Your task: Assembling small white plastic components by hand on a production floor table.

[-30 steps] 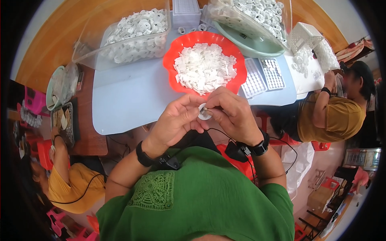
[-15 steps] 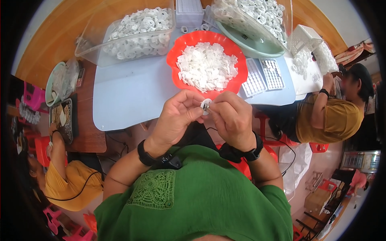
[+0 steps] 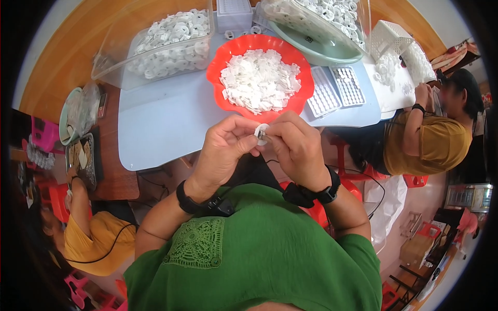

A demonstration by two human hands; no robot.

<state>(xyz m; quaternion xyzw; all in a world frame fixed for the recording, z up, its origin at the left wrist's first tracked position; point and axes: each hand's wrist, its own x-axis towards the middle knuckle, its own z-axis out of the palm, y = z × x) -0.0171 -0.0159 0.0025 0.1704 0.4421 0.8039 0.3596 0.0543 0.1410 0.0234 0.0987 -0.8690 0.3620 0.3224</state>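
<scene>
Between my fingers is a small round white plastic part (image 3: 261,132) with a dark slot or metal piece at its middle. My left hand (image 3: 224,152) is closed, pinching its left side between thumb and fingers. From the right, the closed fingertips of my right hand (image 3: 297,147) press at its middle; whether they hold a separate small piece is hidden. Just beyond my hands stands a red scalloped bowl (image 3: 213,83) heaped with flat white plastic pieces (image 3: 259,80).
A clear bin (image 3: 104,70) of white round parts stands back left; another clear bin (image 3: 311,33) tilts over a pale green basin (image 3: 332,56). Two white trays (image 3: 324,92) lie right of the bowl. Co-workers in yellow sit at left (image 3: 106,241) and right (image 3: 430,132).
Bowl, bins and table have shifted slightly left in the picture as the view moved. My hands keep their pinch on the round part, which looks turned a little more edge-on.
</scene>
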